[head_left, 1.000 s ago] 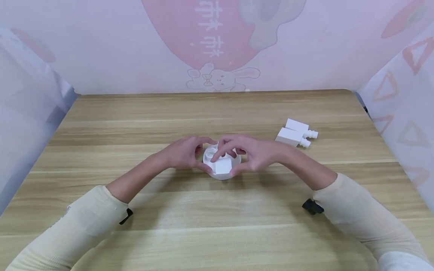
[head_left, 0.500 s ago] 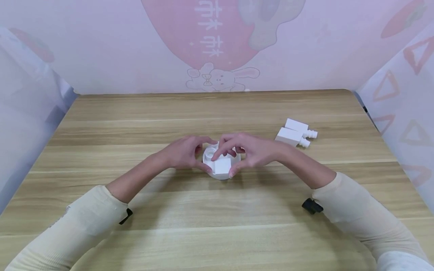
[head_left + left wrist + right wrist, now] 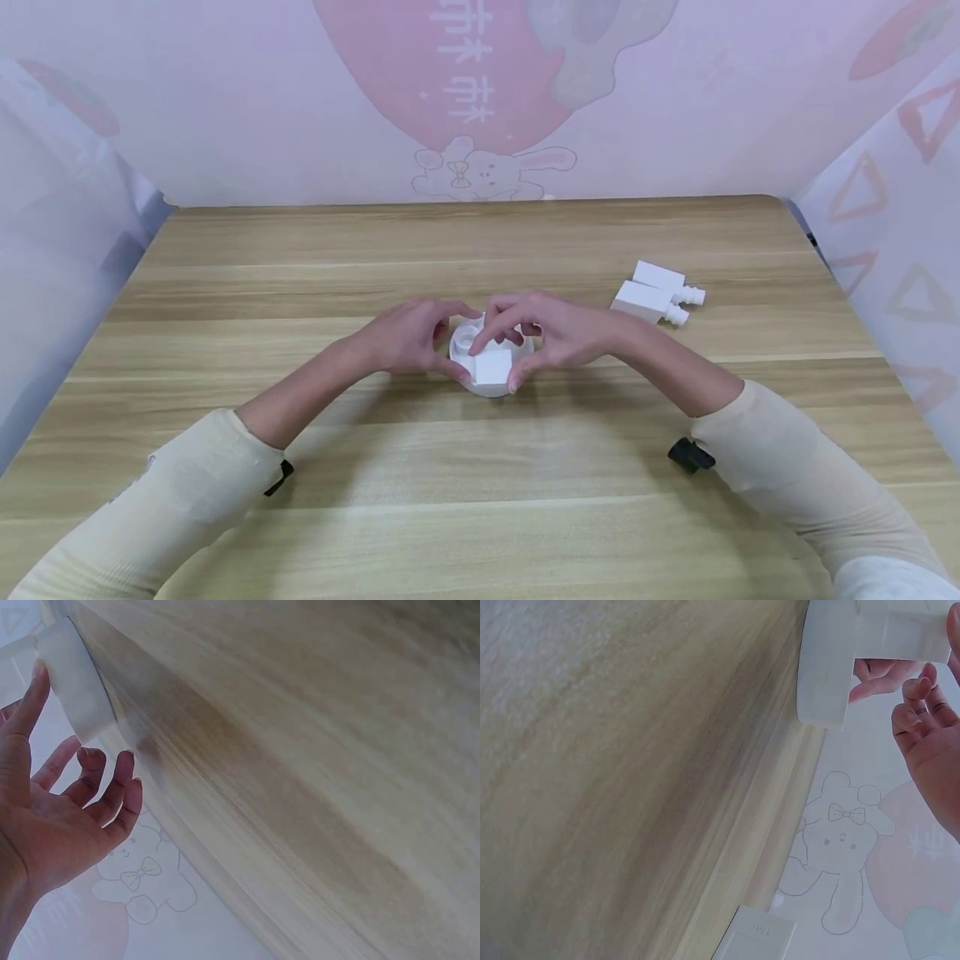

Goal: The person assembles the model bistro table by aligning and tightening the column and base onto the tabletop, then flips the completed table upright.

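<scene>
A round white base point(image 3: 459, 367) with a raised ring socket point(image 3: 466, 337) sits on the table between the two hands. The left hand point(image 3: 408, 337) grips the base's rim between thumb and index finger; its other fingers curl loosely in the left wrist view, beside the base point(image 3: 75, 682). The right hand point(image 3: 558, 337) holds a white rectangular block point(image 3: 493, 367) that stands on the base, index finger and thumb at its sides. In the right wrist view the block point(image 3: 900, 634) juts out from the base point(image 3: 826, 667). The joint between block and base is hidden.
Two white blocks with ribbed necks, a nearer one point(image 3: 642, 302) and a farther one point(image 3: 657, 276), lie side by side at the right. A wood-grain table point(image 3: 480, 517) ends at a printed pink-and-white backdrop point(image 3: 270, 108).
The right hand has risen very slightly, and its thumb has shifted at the block's near corner. The left hand, base and the two lying blocks stay essentially where they were.
</scene>
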{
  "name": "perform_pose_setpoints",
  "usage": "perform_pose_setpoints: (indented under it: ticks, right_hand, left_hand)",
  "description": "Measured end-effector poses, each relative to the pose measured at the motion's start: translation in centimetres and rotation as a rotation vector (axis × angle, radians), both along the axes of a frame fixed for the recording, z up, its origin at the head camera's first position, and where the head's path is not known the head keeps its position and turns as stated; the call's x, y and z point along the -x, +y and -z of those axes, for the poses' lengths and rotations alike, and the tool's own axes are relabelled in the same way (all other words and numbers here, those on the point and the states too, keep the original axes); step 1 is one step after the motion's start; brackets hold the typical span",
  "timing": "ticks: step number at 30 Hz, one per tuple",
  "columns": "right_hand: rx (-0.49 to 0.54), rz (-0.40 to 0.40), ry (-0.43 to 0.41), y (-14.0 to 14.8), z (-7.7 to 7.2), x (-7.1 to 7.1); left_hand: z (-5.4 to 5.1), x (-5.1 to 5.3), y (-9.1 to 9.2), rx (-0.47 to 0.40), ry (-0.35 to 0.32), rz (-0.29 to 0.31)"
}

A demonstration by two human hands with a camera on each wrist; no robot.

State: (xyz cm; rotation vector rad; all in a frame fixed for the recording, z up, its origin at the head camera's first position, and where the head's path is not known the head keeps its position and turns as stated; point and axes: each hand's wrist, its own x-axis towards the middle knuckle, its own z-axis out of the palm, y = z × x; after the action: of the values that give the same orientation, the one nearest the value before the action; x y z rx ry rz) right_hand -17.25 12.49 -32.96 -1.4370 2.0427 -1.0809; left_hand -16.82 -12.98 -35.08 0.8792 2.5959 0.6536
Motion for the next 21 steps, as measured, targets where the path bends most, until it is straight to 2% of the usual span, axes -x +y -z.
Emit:
perform_pose_setpoints:
  ticks: [11, 21]
  right_hand:
    - [0.015, -0.003, 0.015, 0.12, -0.21, -0.07]
    - [-0.011, 0.041, -0.003, 0.45, -0.2, -0.62]
  left_hand:
    - [-0.12, -0.06, 0.07, -0.008, 0.0, 0.013]
    - [0.13, 0.07, -0.04, -0.033, 0.013, 0.025]
